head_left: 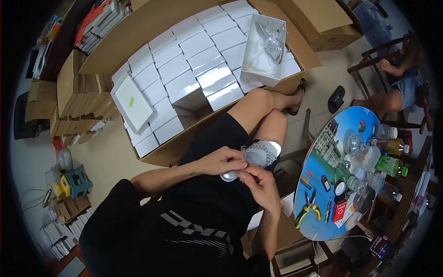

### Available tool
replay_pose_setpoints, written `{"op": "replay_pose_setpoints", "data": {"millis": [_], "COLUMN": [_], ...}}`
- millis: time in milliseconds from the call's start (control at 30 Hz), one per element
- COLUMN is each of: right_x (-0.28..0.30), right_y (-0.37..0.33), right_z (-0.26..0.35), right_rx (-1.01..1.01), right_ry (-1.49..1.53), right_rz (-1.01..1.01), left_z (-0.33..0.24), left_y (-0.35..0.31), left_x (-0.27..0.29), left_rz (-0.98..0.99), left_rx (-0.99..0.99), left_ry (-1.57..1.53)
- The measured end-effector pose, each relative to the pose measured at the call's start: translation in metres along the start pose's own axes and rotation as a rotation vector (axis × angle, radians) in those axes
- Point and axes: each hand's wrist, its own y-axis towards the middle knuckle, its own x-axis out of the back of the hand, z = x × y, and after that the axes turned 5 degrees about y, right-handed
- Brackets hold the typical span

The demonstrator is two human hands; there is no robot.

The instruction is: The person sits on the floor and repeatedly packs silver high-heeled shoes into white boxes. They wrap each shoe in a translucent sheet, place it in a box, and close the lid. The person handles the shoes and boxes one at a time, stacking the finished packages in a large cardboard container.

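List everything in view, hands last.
Shiny shoe-like item: one, silvery, centre
Large cardboard carton: one, brown, ahead
Closed rectangular boxes: many, white, inside carton
Open rectangular box: one, white, atop closed boxes
Shallow lid: one, white, atop closed boxes
Stacked cardboard boxes: several, brown, left
Round picture-topped table: one, mostly blue, right
Metal pliers: one, yellow-handled, on table
Plastic bottles: several, mostly clear, right
Smaller clutter: uncounted, mixed colours, table, edges
Another person: one, blue shorts, upper right
Left hand: one, bare, on item
Right hand: one, bare, on item

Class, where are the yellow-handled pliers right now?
In the head view, the yellow-handled pliers lie at right on the blue table, near its lower-left edge and left of the red box.
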Motion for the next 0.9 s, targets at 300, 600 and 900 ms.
{"op": "replay_pose_setpoints", "data": {"millis": [300,600,900], "right_x": [0.034,0.061,0.054], "right_y": [-0.025,-0.057,-0.058], "right_z": [-0.026,-0.055,-0.075], "right_rx": [-0.223,-0.287,-0.273], "right_ry": [0.137,0.254,0.428], "right_rz": [-0.103,-0.316,-0.365], "left_z": [0.002,0.005,-0.002], "left_y": [-0.011,-0.014,-0.011], "left_x": [0.008,0.015,0.019], "left_rz": [-0.168,-0.295,-0.293], "left_rx": [0.205,0.299,0.327], "left_ry": [-0.360,-0.440,-0.529]}}
